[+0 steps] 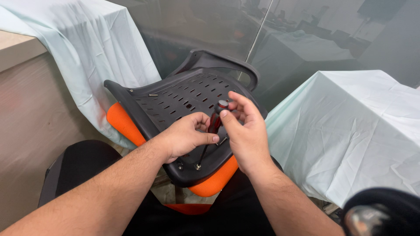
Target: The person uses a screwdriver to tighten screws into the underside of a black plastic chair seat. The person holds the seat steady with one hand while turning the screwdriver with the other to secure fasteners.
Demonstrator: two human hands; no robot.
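Red-handled screwdriver pinched by left hand, right hand; tip on screw.

1 chair seat, black w/ orange pad. 1 screwdriver at center. 2 hands, 7 & 5 o'clock. 2 draped cloths, 10 & 3 o'clock.

Single head view, looking down, close over lap.
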